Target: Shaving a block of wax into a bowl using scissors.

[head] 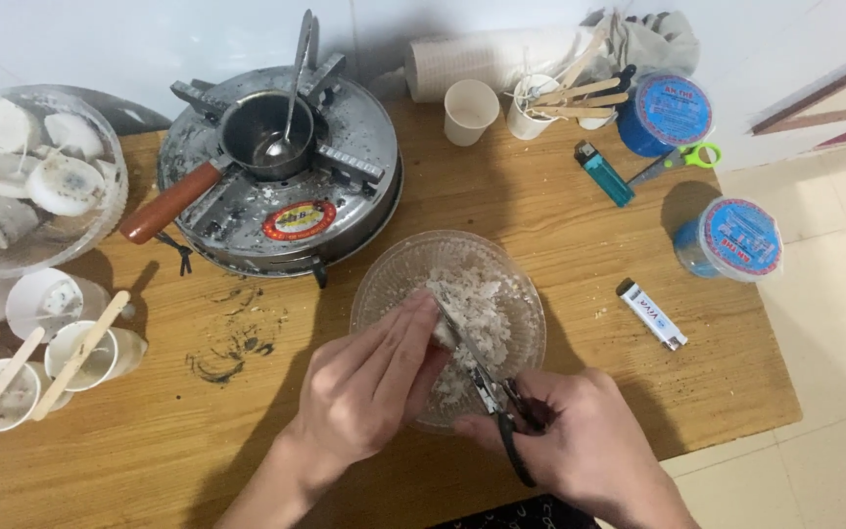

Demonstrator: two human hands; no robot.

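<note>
Scissors cutting white wax pieces over a clear bowl at the table's near edge.

The right hand grips the scissors' handles; the left hand pinches a wax lump at the blades. Behind the bowl stands a gas stove bearing a small pot. Filled cups with sticks stand left; lighters, tins and paper cups sit right. The wooden table stands on a tiled floor.

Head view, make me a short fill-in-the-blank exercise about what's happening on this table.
1. The right hand holds ____ over the clear bowl.
2. The left hand holds a lump of white ____.
3. A ____ stands in the pot on the stove.

Missing words: scissors; wax; spoon
</note>
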